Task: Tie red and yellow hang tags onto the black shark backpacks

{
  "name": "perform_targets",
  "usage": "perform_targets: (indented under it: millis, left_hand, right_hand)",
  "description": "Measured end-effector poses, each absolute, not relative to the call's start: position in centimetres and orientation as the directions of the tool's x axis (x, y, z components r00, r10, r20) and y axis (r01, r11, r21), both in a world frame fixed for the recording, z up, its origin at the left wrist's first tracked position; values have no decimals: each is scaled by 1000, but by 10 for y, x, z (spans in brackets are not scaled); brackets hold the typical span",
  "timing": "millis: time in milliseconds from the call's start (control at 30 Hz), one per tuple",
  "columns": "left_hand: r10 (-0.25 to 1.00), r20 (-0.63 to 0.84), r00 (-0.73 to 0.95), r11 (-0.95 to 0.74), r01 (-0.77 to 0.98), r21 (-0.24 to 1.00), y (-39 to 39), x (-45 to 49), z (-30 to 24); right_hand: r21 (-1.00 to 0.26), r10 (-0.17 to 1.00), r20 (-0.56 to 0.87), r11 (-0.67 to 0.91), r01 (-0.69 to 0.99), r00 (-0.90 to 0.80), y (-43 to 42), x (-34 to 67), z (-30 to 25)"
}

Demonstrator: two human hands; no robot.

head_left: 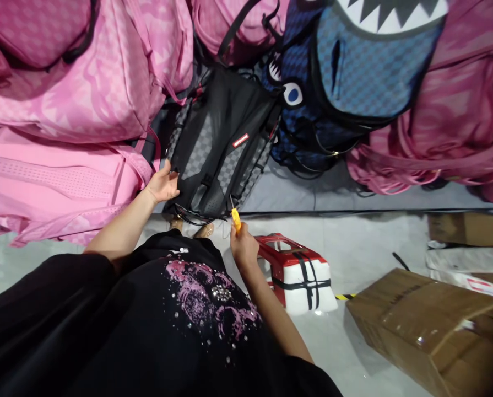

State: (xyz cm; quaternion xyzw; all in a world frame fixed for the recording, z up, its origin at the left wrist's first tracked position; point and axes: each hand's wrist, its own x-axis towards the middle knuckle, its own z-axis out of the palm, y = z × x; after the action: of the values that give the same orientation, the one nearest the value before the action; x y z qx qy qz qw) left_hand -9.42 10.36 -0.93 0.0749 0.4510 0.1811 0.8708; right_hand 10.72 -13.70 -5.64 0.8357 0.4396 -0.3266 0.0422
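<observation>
A black backpack (219,132) with grey checked panels and a small red label lies on the grey table in front of me. My left hand (163,184) is at its left edge, palm partly up, thumb raised and fingers loosely apart. Whether the fingertips touch the fabric is hard to tell. In my right hand (244,245), closed, is a small yellow-handled tool (236,219) with a thin, pointed metal tip. The tip points up at the backpack's lower right part; its exact kind is too small to make out.
Pink backpacks (85,94) are piled on the left, and more pink backpacks (456,110) lie on the right. A blue checked backpack (370,66) with shark teeth sits right of the black one. On the floor stand a red-and-white stool (299,264) and a cardboard box (415,314).
</observation>
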Motion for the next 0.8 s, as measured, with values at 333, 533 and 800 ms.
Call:
perform_targets:
  millis: [333, 533, 800]
  left_hand:
    - [390, -771, 503, 921, -219, 323, 98, -80, -13]
    - [386, -739, 552, 922, -197, 334, 100, -79, -15]
    - [380, -734, 562, 924, -206, 321, 99, -77, -14]
  right_hand:
    - [-230, 672, -569, -683, 693, 474, -151, 107, -39]
    - [-251, 631, -600, -731, 634, 491, -153, 107, -31]
    - [-289, 577, -757, -717, 634, 307, -220, 67, 7]
